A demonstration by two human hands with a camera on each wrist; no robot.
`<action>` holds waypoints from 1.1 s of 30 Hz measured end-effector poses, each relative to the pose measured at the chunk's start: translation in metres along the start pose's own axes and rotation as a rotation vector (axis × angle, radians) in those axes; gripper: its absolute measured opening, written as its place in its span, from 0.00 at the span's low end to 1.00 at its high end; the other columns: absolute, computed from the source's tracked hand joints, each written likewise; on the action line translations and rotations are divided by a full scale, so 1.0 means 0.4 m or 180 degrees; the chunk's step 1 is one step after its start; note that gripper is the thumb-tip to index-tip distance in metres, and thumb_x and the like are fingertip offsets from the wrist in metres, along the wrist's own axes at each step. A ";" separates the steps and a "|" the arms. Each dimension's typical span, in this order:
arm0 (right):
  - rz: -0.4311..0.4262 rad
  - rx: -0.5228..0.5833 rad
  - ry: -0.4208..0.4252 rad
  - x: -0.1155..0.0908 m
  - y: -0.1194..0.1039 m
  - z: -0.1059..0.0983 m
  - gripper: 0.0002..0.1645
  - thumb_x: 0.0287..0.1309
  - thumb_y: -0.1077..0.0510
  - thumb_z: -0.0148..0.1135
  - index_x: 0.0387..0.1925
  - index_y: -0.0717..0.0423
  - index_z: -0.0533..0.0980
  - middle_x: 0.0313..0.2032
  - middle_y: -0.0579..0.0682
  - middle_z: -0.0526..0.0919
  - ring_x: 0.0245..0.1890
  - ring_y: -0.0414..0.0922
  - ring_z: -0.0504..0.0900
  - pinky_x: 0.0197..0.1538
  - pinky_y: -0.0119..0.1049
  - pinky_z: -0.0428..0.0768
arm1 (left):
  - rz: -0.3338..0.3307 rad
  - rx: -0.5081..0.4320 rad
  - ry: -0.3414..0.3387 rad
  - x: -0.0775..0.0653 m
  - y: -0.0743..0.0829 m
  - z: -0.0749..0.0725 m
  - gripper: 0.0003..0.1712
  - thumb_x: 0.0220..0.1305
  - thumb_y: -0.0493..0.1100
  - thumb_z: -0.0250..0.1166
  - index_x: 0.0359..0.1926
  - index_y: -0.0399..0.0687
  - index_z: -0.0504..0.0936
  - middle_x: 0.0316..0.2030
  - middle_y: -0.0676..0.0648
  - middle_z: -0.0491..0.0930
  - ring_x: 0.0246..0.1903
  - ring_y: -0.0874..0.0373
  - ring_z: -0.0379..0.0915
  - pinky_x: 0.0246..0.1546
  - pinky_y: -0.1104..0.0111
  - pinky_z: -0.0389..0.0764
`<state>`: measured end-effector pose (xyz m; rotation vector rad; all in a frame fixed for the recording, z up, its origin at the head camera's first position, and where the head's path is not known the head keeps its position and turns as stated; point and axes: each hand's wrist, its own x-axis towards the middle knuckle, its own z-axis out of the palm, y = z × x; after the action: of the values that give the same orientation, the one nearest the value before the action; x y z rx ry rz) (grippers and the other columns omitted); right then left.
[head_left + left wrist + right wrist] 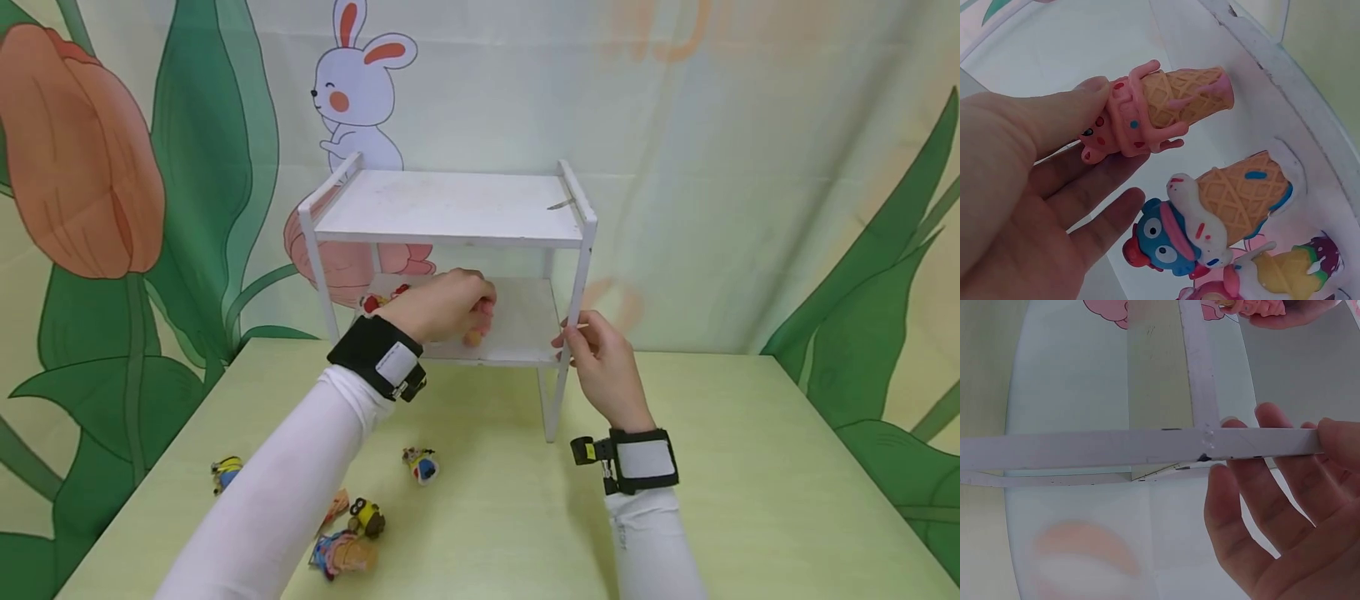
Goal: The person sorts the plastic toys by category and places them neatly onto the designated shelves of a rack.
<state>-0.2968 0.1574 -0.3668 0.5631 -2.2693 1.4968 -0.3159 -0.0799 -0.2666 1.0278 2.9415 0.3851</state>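
lettering (622, 536) on sleeve (654, 554) illegible; left grip (444, 303) pinches pink figurine (1127, 122), right grip (611, 371) holds shelf post (581, 279).

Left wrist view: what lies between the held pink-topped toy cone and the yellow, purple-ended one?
The left wrist view shows a blue-faced waffle-cone toy with white icing between the pink cone and the yellow one.

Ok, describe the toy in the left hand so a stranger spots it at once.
Find the white rack, then its lower shelf. There the left hand holds the pink toy, with a waffle cone. Its drips are pink; those on the blue-faced toy are white.
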 end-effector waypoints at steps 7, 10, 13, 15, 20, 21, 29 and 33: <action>-0.0013 0.0060 0.0000 -0.001 -0.002 0.003 0.09 0.73 0.59 0.51 0.47 0.59 0.75 0.36 0.54 0.84 0.37 0.50 0.84 0.43 0.51 0.82 | -0.0055 0.0000 -0.0049 -0.008 0.000 -0.002 0.07 0.71 0.36 0.58 0.35 0.42 0.79 0.27 0.47 0.83 0.29 0.57 0.73 0.34 0.66 0.71; -0.0026 0.0079 -0.0017 -0.001 -0.003 0.004 0.09 0.73 0.59 0.51 0.47 0.59 0.75 0.36 0.54 0.84 0.37 0.50 0.84 0.43 0.51 0.81 | -0.0103 0.0040 -0.0038 -0.011 -0.005 0.000 0.06 0.71 0.38 0.58 0.35 0.43 0.79 0.26 0.49 0.83 0.28 0.58 0.74 0.34 0.66 0.71; -0.0049 0.0065 -0.0011 -0.001 -0.003 0.003 0.09 0.73 0.59 0.51 0.47 0.59 0.75 0.36 0.54 0.84 0.37 0.49 0.84 0.43 0.51 0.82 | -0.0136 0.0059 -0.0009 -0.013 -0.009 -0.001 0.06 0.71 0.39 0.59 0.35 0.44 0.79 0.26 0.50 0.83 0.28 0.59 0.74 0.32 0.66 0.72; -0.0055 0.0062 -0.0002 0.000 -0.002 0.002 0.10 0.73 0.59 0.51 0.47 0.59 0.75 0.36 0.54 0.84 0.37 0.50 0.84 0.43 0.52 0.81 | -0.0140 0.0077 -0.0005 -0.011 -0.011 -0.001 0.06 0.71 0.39 0.59 0.35 0.44 0.79 0.27 0.50 0.83 0.28 0.59 0.74 0.31 0.66 0.73; -0.0024 0.0076 -0.0012 0.000 0.000 0.000 0.10 0.73 0.59 0.51 0.48 0.60 0.75 0.36 0.54 0.84 0.37 0.50 0.83 0.43 0.53 0.81 | -0.0193 0.0137 -0.0041 -0.008 -0.010 -0.003 0.06 0.71 0.39 0.59 0.35 0.44 0.80 0.27 0.50 0.83 0.30 0.58 0.73 0.30 0.66 0.74; -0.0018 0.0077 -0.0016 0.000 0.000 0.000 0.10 0.73 0.59 0.51 0.48 0.60 0.75 0.37 0.54 0.84 0.38 0.50 0.83 0.43 0.53 0.81 | -0.0205 0.0154 -0.0047 -0.008 -0.010 -0.003 0.06 0.71 0.39 0.59 0.36 0.45 0.80 0.27 0.50 0.83 0.30 0.57 0.73 0.30 0.66 0.74; -0.0011 0.0061 0.0002 0.001 0.000 -0.001 0.10 0.73 0.59 0.52 0.48 0.60 0.75 0.37 0.54 0.84 0.37 0.50 0.83 0.44 0.55 0.81 | -0.0286 0.0168 -0.0030 -0.009 -0.012 -0.010 0.05 0.71 0.39 0.58 0.41 0.44 0.80 0.33 0.49 0.80 0.29 0.56 0.74 0.29 0.66 0.76; -0.0009 0.0067 -0.0010 0.001 -0.002 0.000 0.09 0.72 0.59 0.52 0.48 0.59 0.75 0.37 0.54 0.84 0.38 0.50 0.83 0.44 0.54 0.81 | -0.0323 0.0161 -0.0026 -0.012 -0.016 -0.009 0.09 0.71 0.39 0.58 0.48 0.42 0.80 0.37 0.48 0.78 0.29 0.55 0.74 0.30 0.67 0.76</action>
<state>-0.2966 0.1571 -0.3659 0.5746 -2.2568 1.5211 -0.3163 -0.0886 -0.2649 0.8776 2.9952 0.3053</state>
